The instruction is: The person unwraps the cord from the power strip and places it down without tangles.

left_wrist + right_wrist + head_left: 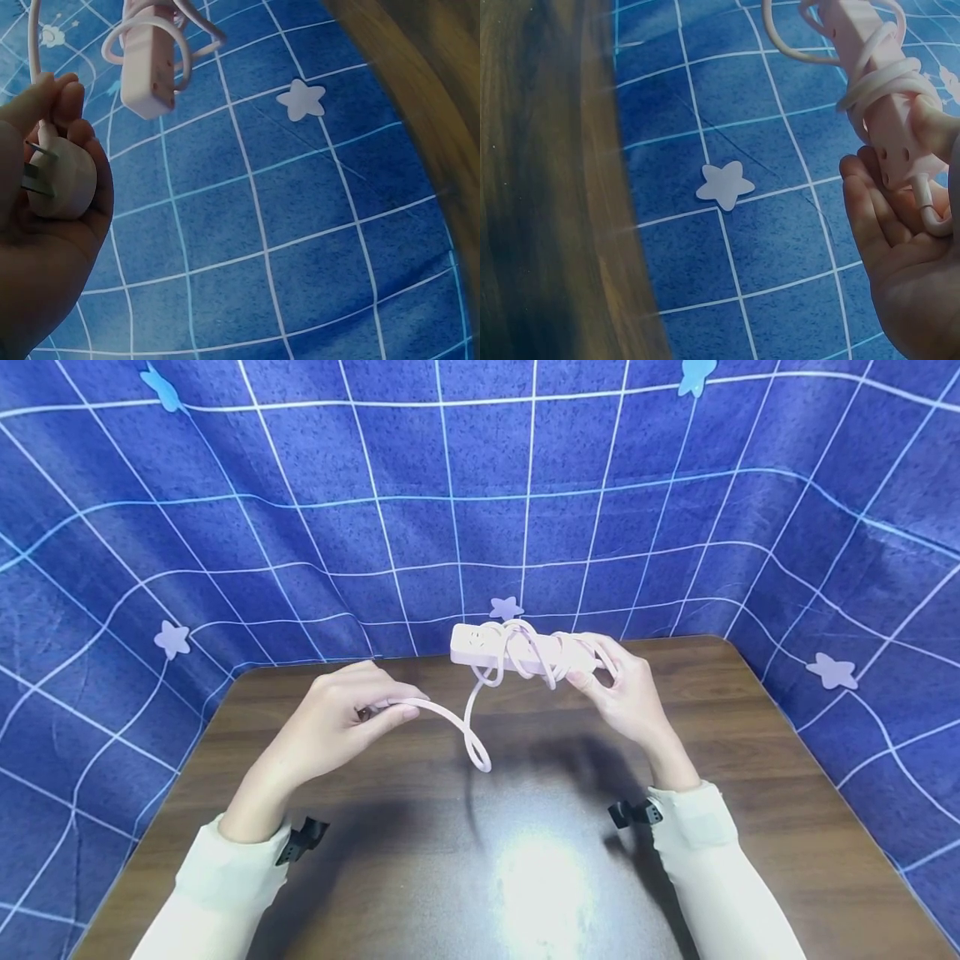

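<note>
A pale pink power strip (480,647) hangs above the table with its own cord wound loosely round it. At its right end my right hand (626,685) grips the strip, thumb on the near side. My left hand (348,718) holds the plug end of the cord; in the left wrist view the round plug (69,180) sits in the curled fingers, its metal prongs facing the palm. Between the hands a free length of cord (453,718) dips in a loop. In the right wrist view, the cord coils (885,86) circle the strip's middle.
A brown wooden table (420,877) lies below both hands, with a bright glare near its front. Blue cloth (480,527) with a white grid and star shapes hangs behind and at both sides. Black wrist mounts (303,839) sit at the sleeve cuffs.
</note>
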The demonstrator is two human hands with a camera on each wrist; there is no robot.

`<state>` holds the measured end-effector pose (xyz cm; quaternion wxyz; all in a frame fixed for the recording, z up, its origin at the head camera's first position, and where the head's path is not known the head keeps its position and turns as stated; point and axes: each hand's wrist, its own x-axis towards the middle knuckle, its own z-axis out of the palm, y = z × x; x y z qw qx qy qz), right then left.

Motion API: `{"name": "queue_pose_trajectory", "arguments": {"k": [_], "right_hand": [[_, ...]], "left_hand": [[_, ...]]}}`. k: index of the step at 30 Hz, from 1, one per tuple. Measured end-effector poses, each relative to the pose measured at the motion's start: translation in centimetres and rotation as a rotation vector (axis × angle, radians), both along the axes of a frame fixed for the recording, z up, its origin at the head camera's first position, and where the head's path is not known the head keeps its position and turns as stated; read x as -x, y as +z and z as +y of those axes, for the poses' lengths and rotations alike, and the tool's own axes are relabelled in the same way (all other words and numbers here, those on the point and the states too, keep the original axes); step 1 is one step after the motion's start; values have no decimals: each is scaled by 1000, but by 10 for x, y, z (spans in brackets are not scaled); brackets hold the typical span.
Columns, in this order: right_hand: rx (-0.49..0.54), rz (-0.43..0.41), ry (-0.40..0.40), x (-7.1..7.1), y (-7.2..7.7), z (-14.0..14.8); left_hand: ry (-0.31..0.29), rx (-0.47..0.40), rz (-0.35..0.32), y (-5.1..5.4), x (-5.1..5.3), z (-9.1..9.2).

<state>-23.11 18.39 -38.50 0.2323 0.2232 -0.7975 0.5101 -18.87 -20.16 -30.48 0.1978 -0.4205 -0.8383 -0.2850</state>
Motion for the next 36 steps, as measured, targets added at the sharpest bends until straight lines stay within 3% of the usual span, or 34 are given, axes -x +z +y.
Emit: {"name": "queue_pose_trajectory", "arguments": {"k": [5, 15, 26, 30, 36], "right_hand": [[16, 3, 5, 0, 0, -1], [25, 32, -14, 1, 3, 3], [22, 34, -20, -2, 5, 3], [26, 30, -16, -4, 6, 2], [31, 37, 2, -5, 8, 1]], "left_hand": [[7, 11, -25, -8, -3, -3], [-50, 90, -67, -26, -6, -7], [-91, 243, -168, -52, 1, -11], [-76, 286, -212, -61, 7, -14], [0, 322, -254, -72, 16, -22]]}}
